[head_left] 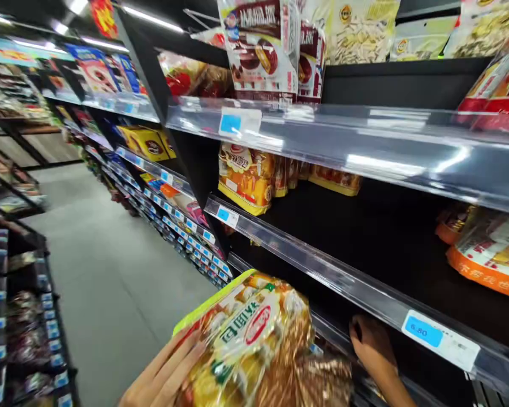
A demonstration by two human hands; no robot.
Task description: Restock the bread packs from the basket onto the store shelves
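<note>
In the head view, at the bottom centre, a clear plastic bag of small bread rolls (254,333) is tilted towards me. It has a yellow-green edge, a red oval logo and a gathered brown end. My left hand (165,367) grips its left side, fingers spread along the wrapper and thumb out of sight. Lower right, my right hand (371,342) is at the dark lower shelf level, below the clear price rail (322,265). Its fingers look curled, and their inner side is hidden, so I cannot make out anything in them.
On the middle shelf are yellow-bottomed bread bags (246,178) and, at right, an orange-edged bag (492,254). Above hang brown-and-white snack packs (263,51) behind a clear shelf front (343,141). Price tags (441,339) line the rails. An aisle floor (106,271) runs along the left.
</note>
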